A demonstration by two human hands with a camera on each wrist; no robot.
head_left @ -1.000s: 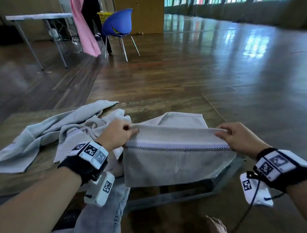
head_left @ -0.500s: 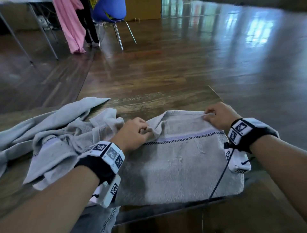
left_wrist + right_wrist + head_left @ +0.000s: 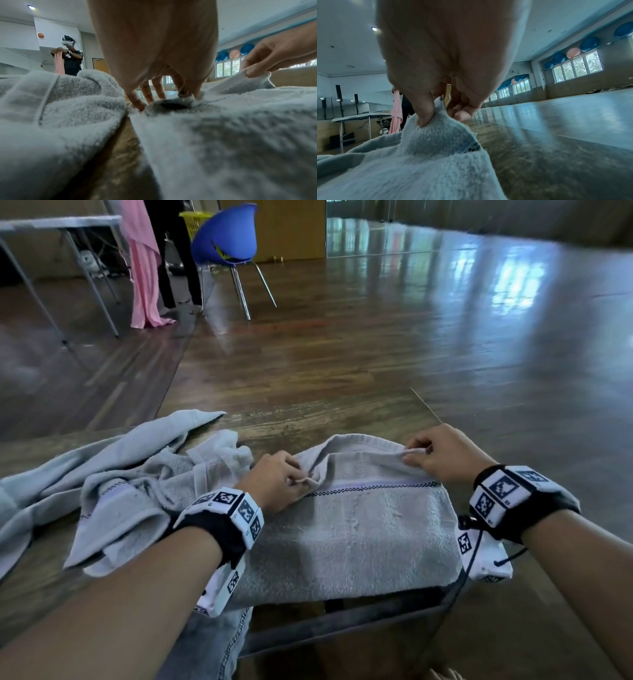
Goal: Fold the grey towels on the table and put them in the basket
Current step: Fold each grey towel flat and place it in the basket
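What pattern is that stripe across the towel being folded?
A dark checkered band beside a pale lilac line on the grey towel; clearest in the head view.

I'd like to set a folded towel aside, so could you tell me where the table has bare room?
Bare table shows along the far edge, beyond the flat towel and right of the crumpled towels. Only a thin strip shows between the two. The left side is crowded, and the left hand and right hand pinch the flat towel's far corners.

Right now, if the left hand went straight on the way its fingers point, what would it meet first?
Probably the raised fold of the grey towel that the left hand pinches, then bare table; depth is unclear.
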